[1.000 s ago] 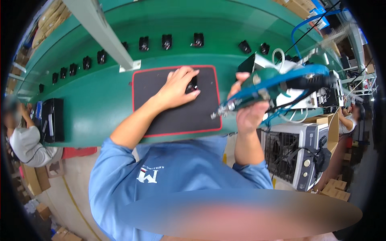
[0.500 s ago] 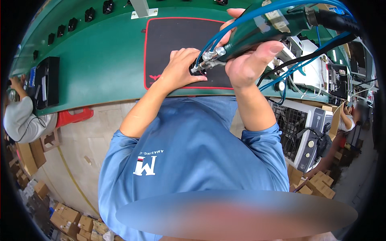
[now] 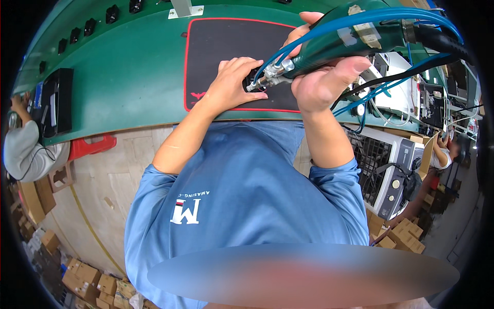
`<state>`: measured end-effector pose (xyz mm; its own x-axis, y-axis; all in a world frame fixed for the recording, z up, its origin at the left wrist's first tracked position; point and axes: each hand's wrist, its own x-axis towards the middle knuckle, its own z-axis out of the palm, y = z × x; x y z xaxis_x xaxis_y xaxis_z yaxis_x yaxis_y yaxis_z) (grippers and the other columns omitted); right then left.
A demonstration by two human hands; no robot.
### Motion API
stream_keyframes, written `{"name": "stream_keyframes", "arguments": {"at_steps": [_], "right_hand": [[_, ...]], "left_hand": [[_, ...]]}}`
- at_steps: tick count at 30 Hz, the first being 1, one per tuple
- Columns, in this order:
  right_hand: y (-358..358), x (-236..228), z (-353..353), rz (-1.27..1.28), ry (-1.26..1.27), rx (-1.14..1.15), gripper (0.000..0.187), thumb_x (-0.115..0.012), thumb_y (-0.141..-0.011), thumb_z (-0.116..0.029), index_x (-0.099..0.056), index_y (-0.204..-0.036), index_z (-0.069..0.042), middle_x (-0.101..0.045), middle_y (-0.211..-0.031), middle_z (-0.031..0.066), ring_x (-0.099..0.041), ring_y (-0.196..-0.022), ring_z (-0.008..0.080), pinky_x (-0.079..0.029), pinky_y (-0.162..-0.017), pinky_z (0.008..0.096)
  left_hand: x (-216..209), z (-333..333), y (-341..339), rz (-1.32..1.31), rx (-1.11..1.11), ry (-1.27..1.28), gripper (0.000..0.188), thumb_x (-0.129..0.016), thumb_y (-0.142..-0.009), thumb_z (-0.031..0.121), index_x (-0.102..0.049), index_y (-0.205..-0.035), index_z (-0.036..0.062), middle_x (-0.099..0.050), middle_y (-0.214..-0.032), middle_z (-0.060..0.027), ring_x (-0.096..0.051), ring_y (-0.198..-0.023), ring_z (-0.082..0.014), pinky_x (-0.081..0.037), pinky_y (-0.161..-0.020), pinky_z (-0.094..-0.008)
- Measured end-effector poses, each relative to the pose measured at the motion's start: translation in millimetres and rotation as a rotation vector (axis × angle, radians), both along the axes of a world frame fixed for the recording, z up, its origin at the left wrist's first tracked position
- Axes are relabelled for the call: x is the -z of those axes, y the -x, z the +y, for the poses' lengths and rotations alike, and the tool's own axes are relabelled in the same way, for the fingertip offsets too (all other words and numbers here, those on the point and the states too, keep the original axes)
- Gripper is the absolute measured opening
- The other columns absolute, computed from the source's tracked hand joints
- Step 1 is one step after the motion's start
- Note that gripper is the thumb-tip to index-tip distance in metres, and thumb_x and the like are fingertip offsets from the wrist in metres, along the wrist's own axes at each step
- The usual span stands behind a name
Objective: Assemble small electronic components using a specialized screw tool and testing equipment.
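My right hand [image 3: 321,85] is wrapped around the body of a dark green power screwdriver [image 3: 332,46], which is tilted with its silver tip pointing down and left. Blue hoses run along the tool to its metal nose. On the dark mat [image 3: 216,44] with a red border, my left hand [image 3: 229,85] has thumb and fingers curved around a small black part [image 3: 249,78], mostly hidden by the fingers and the tool. The screwdriver tip is at this part; whether it touches cannot be made out.
Several small black parts [image 3: 112,14] stand in a row along the far left of the green bench [image 3: 128,77]. A black tray [image 3: 64,103] sits at the left edge. Equipment and cables crowd the right, above a white-and-grey air cooler [image 3: 391,172]. Co-workers sit at both sides.
The view has shifted slightly. My left fingers have spread a little farther around the black part, and the screwdriver has moved slightly right.
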<state>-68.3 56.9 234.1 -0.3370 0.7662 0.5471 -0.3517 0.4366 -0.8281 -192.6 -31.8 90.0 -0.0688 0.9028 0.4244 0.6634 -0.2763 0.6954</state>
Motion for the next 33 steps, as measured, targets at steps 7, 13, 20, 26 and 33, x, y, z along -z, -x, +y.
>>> {"name": "stream_keyframes", "arguments": {"at_steps": [7,13,20,26,33], "right_hand": [[1,5,1,0.038,0.023,0.002,0.104,-0.029,-0.089,-0.086,-0.057,-0.114,0.011,-0.058,-0.065,0.0101,-0.059,-0.059,0.0189,-0.05,-0.053,0.0301],[-1,2,-1,0.005,0.02,0.01,0.106,-0.029,-0.087,-0.088,-0.057,-0.114,0.01,-0.059,-0.064,0.0098,-0.059,-0.059,0.0185,-0.05,-0.053,0.0302],[-4,10,0,-0.043,0.035,0.003,0.109,-0.026,-0.084,-0.091,-0.057,-0.114,0.009,-0.061,-0.067,0.0103,-0.06,-0.062,0.018,-0.05,-0.055,0.0294],[-3,14,-3,-0.011,0.063,-0.138,0.108,-0.022,-0.083,-0.093,-0.055,-0.118,0.004,-0.061,-0.074,0.0104,-0.06,-0.064,0.0167,-0.051,-0.057,0.0283],[1,-52,-2,0.175,0.173,-0.257,0.105,-0.021,-0.085,-0.091,-0.054,-0.12,0.002,-0.064,-0.082,0.0129,-0.061,-0.06,0.0149,-0.051,-0.05,0.0262]], "left_hand": [[-1,0,1,0.006,0.007,0.033,0.08,-0.091,-0.066,0.039,-0.059,-0.132,0.0075,-0.063,-0.124,-0.0081,-0.057,-0.115,-0.0277,-0.037,-0.098,-0.0383],[0,-1,1,0.009,-0.008,-0.008,0.081,-0.091,-0.066,0.04,-0.059,-0.133,0.0079,-0.062,-0.124,-0.0092,-0.057,-0.115,-0.0276,-0.037,-0.099,-0.0382],[0,0,2,0.001,0.007,0.051,0.081,-0.091,-0.066,0.042,-0.059,-0.132,0.0078,-0.063,-0.123,-0.0107,-0.058,-0.116,-0.0285,-0.039,-0.098,-0.0391],[4,2,2,0.023,0.001,0.033,0.08,-0.091,-0.065,0.042,-0.061,-0.131,0.0068,-0.064,-0.123,-0.0114,-0.059,-0.115,-0.029,-0.039,-0.098,-0.0394],[1,-1,1,0.046,-0.024,0.005,0.08,-0.091,-0.066,0.041,-0.061,-0.131,0.0072,-0.064,-0.122,-0.0098,-0.058,-0.116,-0.027,-0.037,-0.099,-0.0387]]}}
